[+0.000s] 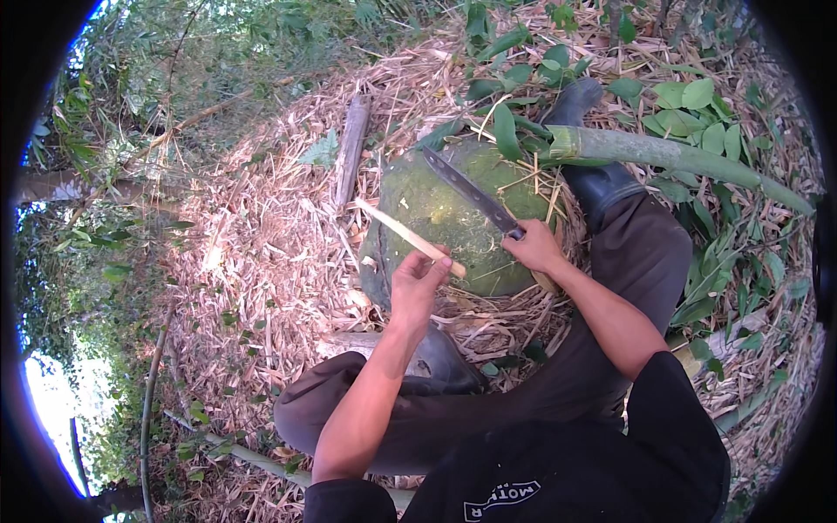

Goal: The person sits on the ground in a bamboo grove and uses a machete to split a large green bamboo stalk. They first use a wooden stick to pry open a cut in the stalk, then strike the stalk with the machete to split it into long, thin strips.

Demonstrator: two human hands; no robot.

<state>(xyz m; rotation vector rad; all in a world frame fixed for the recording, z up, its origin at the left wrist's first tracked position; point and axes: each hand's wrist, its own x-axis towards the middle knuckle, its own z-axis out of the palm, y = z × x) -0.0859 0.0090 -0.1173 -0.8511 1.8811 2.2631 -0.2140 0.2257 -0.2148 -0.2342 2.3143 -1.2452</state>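
Note:
My left hand [417, 283] pinches a pale, slender strip of wood or bamboo [403, 232] near its lower end. The strip slants up to the left, over the near-left part of a mossy green rock [453, 209]. In my right hand [536, 247] is a long knife [471, 192] with a dark blade, gripped by its handle. The blade points up and left across the rock, apart from the strip. My right fingers are partly hidden behind the back of the hand.
A thick green bamboo pole [680, 152] lies to the right of the rock, by my dark boot [602, 187]. A weathered piece of wood [353, 148] lies beyond the rock's left side. Dry leaf litter [253, 261] covers the ground, with leafy plants [706, 113] at the right.

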